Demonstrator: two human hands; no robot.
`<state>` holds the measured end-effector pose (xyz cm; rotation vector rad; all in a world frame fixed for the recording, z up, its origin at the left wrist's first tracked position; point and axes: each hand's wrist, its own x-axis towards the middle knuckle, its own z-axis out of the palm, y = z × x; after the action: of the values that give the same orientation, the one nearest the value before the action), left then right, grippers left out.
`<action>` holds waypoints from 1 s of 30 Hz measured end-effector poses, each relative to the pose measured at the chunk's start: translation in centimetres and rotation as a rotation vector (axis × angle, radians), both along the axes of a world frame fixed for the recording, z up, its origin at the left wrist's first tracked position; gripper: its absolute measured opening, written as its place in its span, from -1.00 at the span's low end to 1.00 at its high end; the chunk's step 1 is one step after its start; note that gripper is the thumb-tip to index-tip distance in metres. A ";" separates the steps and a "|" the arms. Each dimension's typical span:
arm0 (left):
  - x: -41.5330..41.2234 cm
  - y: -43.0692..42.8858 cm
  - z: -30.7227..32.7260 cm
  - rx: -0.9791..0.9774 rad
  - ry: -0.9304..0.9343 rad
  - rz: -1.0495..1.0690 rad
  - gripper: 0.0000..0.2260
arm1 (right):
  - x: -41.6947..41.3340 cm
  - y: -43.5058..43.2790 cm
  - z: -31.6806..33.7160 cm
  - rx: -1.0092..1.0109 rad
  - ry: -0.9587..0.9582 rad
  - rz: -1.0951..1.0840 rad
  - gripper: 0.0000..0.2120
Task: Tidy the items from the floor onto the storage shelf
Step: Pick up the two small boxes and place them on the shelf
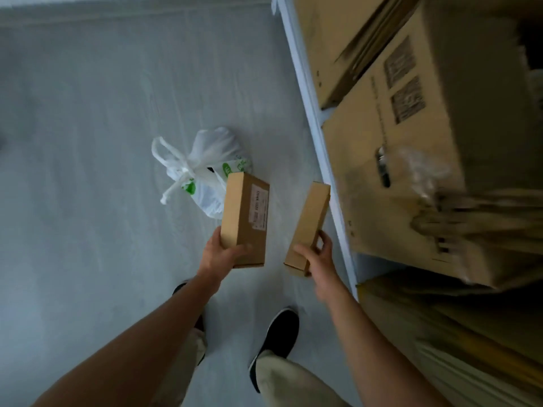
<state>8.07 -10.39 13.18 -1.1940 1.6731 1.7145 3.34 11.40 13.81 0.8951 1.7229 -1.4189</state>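
Note:
My left hand (219, 255) grips the near end of a flat brown cardboard box with a white label (245, 218), held above the floor. A narrower, plain brown box (308, 227) is held edge-up in my right hand (318, 257), close to the white shelf frame (311, 113). Behind the labelled box, a tied white plastic bag with green print (199, 168) lies on the grey floor. The storage shelf runs along the right side and holds large cardboard boxes (411, 148).
The grey floor (88, 171) stretches to the left and ahead up to a wall base at the top. My two feet in dark shoes (279, 333) stand below the hands. More flattened cardboard (440, 333) fills the lower shelf at the right.

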 end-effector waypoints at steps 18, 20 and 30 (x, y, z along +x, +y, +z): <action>4.8 -1.8 44.1 0.236 0.307 -0.144 -0.35 | 8.6 -1.1 48.6 -0.521 0.186 -0.236 -0.53; 5.2 -1.6 46.2 0.247 0.353 -0.193 -0.37 | 9.4 -2.2 51.1 -0.367 0.268 -0.212 -0.55; 4.2 -0.6 51.7 0.498 0.392 -0.476 -0.26 | 14.3 1.7 57.5 -0.147 0.546 -0.478 -0.53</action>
<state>12.23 -11.02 64.85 -0.2195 1.4389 1.9518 17.60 13.13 71.32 0.9330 1.8183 -2.2430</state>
